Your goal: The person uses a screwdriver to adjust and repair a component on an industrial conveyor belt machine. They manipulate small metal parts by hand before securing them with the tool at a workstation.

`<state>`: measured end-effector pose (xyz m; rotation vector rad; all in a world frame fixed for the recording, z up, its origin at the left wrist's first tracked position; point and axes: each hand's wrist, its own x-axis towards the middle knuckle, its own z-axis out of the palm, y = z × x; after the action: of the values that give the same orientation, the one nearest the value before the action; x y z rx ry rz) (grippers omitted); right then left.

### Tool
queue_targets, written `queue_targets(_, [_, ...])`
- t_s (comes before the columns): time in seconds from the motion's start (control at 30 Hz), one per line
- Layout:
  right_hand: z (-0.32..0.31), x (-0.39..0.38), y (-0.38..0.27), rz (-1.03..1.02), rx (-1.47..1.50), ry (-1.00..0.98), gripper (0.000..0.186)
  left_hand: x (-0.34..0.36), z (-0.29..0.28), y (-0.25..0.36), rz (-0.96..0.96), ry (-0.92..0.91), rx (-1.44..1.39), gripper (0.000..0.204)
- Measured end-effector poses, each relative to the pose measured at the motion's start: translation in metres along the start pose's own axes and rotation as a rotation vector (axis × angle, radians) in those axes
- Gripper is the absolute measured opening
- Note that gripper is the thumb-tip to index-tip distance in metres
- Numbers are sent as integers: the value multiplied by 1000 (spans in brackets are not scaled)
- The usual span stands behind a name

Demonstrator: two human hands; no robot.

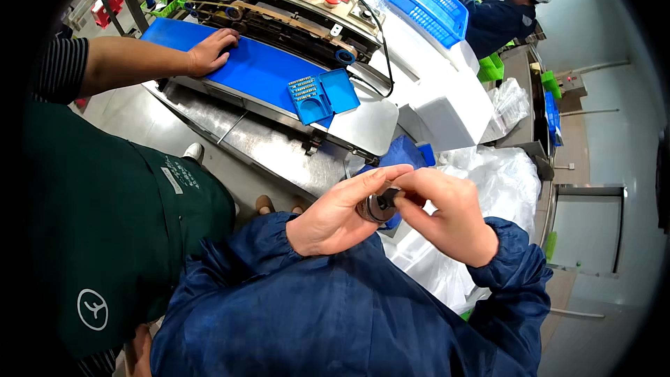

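Observation:
In front of my chest, my left hand (331,218) is closed around a small round metallic piece (372,211), its fingers partly behind it. My right hand (450,215) pinches a small black piece (388,197) against the top of it. What exactly these two parts are is too small to tell. Beyond my hands, an open blue plastic case (340,91) with rows of small metal pieces lies at the near end of a machine's blue conveyor belt (259,73).
A co-worker in a dark green apron (125,202) stands at my left, one hand (209,53) on the belt. The machine's control panel (335,0) has a red button. White boxes (447,112), clear plastic bags (488,181) and a blue crate (419,0) stand ahead and right. Another person (499,17) works far right.

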<state>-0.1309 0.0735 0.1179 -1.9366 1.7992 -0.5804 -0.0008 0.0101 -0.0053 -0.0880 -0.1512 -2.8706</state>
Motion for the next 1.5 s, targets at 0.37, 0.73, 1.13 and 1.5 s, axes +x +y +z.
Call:
queue_targets(0.37, [-24, -14, 48, 220, 1413, 68, 15, -7, 9, 6, -59, -15, -81, 57])
queue_targets(0.73, [-26, -15, 48, 253, 1334, 61, 15, -11, 14, 24, -12, 83, -215, 50])
queue_targets(1.13, [15, -5, 49, 191, 1280, 173, 15, 3, 29, 47, 88, 70, -370, 44])
queue_targets(1.5, [86, 3, 25, -2, 513, 576, 60, 25, 35, 46, 347, 164, -271, 45])
